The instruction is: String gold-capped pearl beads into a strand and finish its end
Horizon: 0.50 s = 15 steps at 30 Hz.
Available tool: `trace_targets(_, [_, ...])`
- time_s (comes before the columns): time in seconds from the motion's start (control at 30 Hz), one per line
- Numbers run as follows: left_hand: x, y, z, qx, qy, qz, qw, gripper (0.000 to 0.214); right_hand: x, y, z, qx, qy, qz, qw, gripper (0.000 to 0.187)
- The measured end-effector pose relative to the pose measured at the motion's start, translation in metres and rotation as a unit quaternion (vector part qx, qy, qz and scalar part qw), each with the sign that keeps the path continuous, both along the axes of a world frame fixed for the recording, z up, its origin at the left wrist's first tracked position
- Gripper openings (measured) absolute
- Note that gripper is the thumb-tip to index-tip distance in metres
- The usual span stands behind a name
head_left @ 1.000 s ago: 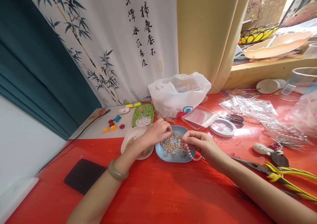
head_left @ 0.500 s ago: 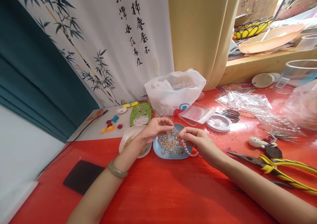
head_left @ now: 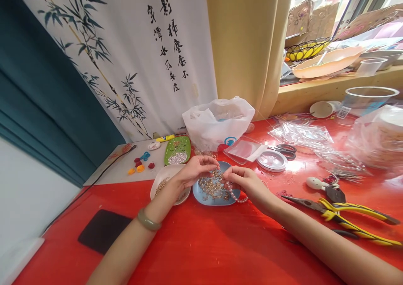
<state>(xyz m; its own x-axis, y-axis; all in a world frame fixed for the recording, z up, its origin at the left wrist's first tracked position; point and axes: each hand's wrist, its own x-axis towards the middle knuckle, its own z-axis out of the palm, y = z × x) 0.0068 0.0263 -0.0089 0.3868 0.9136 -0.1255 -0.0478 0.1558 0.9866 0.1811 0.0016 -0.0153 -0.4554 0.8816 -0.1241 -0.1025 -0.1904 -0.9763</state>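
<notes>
Over the blue tray (head_left: 201,199) of small gold beads, my two hands face each other, fingertips a short gap apart. My right hand (head_left: 245,182) is closed in a pinch on a string of pinkish pearl beads (head_left: 241,200), which hangs in a curve below the fingers. The thumb and fingers of my left hand (head_left: 200,171) are pressed together; whatever lies between them is too small to make out. Under my left wrist, a white dish (head_left: 155,188) holds more gold beads and is partly covered. A green tray (head_left: 178,147) behind it carries white beads.
Yellow-handled pliers (head_left: 333,211) lie at the right. Scissors (head_left: 286,150), a round spool (head_left: 272,161) and clear bags (head_left: 302,134) sit behind them. A white plastic bag (head_left: 217,125) stands at the back. A dark phone-like slab (head_left: 103,230) rests at the left on the red table (head_left: 189,251).
The view has shifted slightly, showing more of the window. My fingertips remain close together over the blue tray, and the bead string still hangs from my right hand.
</notes>
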Motion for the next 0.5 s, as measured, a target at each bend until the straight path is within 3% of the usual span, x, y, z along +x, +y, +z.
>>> trace_targets(0.5, [-0.0004, 0.0010, -0.0019, 0.004, 0.001, 0.009, 1.000, 0.022, 0.0003, 0.0016, -0.0018, 0.000, -0.010, 0.002, 1.000, 0.014])
